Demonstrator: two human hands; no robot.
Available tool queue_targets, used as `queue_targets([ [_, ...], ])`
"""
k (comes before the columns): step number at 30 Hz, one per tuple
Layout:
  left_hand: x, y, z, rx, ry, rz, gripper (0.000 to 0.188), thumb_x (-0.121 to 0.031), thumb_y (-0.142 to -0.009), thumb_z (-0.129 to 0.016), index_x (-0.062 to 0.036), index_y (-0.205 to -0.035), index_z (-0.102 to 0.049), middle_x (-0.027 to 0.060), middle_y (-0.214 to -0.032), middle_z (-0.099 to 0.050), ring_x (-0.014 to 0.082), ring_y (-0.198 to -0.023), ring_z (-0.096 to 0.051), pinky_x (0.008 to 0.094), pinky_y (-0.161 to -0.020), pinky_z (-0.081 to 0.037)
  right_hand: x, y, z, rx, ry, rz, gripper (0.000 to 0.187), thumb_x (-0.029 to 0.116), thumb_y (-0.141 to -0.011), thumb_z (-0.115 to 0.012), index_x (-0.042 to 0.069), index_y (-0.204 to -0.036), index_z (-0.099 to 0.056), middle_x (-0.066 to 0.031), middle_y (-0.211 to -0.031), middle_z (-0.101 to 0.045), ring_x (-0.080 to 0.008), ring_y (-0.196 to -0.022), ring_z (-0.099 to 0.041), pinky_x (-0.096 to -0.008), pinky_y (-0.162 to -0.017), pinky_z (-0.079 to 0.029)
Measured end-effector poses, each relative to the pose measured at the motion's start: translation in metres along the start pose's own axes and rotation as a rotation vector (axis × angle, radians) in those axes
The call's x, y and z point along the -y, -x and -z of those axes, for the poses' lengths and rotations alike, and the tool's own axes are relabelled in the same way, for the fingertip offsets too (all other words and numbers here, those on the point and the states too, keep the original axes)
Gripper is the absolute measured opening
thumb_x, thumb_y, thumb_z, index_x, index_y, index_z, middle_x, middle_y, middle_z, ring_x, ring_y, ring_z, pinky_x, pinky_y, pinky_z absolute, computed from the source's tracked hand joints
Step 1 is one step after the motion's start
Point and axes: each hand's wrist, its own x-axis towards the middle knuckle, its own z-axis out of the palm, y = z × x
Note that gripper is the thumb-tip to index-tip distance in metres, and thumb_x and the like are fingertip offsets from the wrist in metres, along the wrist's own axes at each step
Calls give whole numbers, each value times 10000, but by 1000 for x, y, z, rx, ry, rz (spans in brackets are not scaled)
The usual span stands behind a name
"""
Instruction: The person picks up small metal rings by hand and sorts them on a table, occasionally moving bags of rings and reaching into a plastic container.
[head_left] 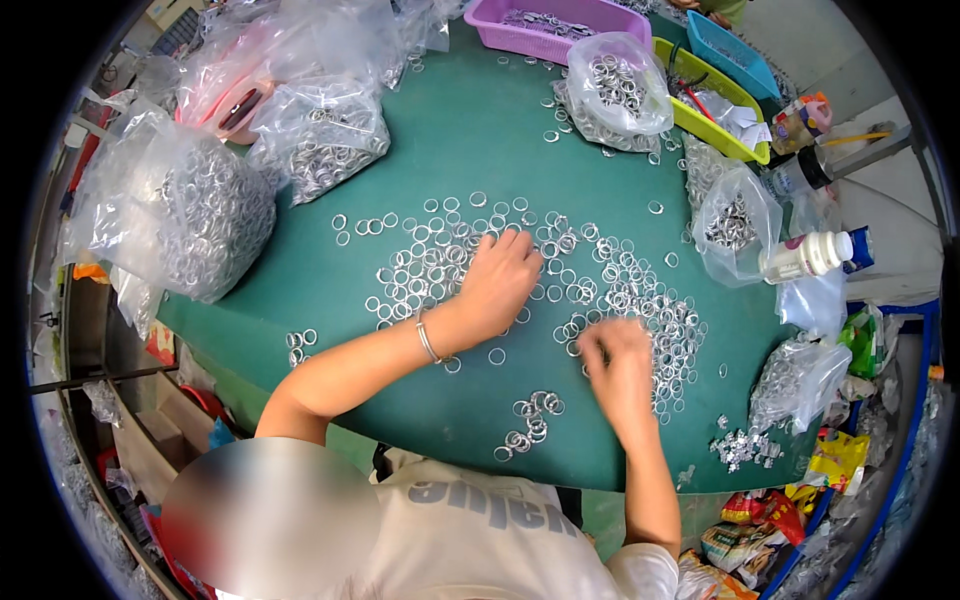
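Note:
Many silver metal rings (410, 270) lie loose in a broad spread over the green table. My left hand (503, 283), with a bangle (427, 341) at its wrist, rests among them near the middle. Its fingers are bent down and together, and their tips hide whatever they grip. Over the right-hand part of the spread, my right hand (618, 362) is blurred by motion. Its thumb and fingers point down at the rings, and I cannot make out anything between them. A smaller cluster of rings (535, 425) lies near the front edge, between my forearms.
Clear bags of rings (215, 215) stand at the left, with more bags (618, 90) at the back right. Purple (560, 38), yellow-green (712, 128) and blue (733, 55) baskets line the far side. A white bottle (806, 256) and small metal pieces (745, 450) are at right.

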Motion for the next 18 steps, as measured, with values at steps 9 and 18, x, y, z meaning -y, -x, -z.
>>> queue_targets([
  [9,7,-2,1,-69,114,-16,129,-82,-797,-666,-42,-913,-625,70,-939,-534,245,-892,-507,359,-743,-387,-4,-21,-10,-274,293,31,136,74,-754,-706,34,-847,-615,-84,-912,-580,-272,-892,-520,-402,-781,-374],
  [18,10,-1,6,4,82,-73,135,-62,-758,-651,-44,-889,-624,71,-926,-525,238,-892,-502,357,-749,-386,4,2,0,239,-213,-106,101,100,-773,-719,24,-766,-653,-108,-810,-602,-285,-826,-554,-397,-797,-412],
])
